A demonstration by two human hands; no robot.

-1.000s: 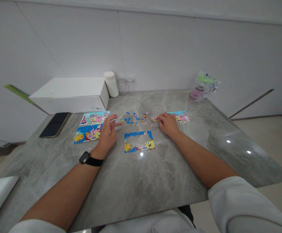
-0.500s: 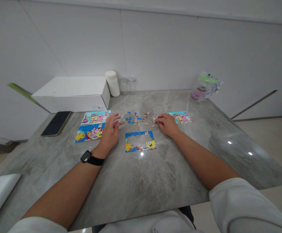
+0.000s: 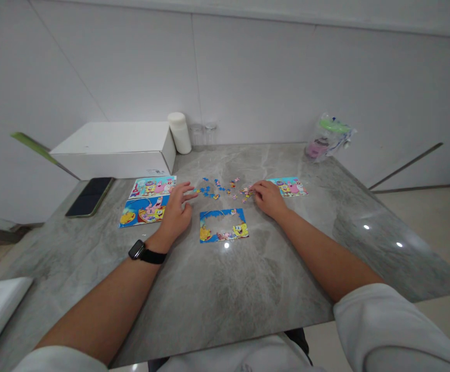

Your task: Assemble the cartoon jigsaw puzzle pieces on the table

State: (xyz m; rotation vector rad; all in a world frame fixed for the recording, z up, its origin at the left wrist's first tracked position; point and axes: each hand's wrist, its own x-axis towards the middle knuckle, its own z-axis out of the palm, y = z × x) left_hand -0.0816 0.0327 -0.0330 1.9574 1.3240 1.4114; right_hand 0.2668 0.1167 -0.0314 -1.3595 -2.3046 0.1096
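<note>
A partly assembled jigsaw puzzle [image 3: 205,235] lies mid-table, with its border joined around a gap in the middle. Behind it, several loose puzzle pieces [image 3: 217,196] are scattered, many of them blue. My left hand [image 3: 176,209], fingers spread and empty, rests at the left end of the pieces and partly covers a blue picture sheet [image 3: 143,212]. At the right end, my right hand [image 3: 269,199] has its fingers curled together at a small cluster of pieces [image 3: 245,194]. Whatever its fingertips pinch is too small to make out. Beside it lies another picture card [image 3: 292,187], partly covered.
A phone [image 3: 90,197] and a white box [image 3: 112,150] are on the left. Near the wall stand a white bottle [image 3: 180,133] and two glasses [image 3: 210,135]. A plastic bag [image 3: 329,138] with pink and green contents sits at the back right. A white packet [image 3: 0,310] lies front left.
My right fingertips have shifted slightly right at the cluster, showing more of its pieces. My left fingers and thumb have moved a little. The joined puzzle looks the same.
</note>
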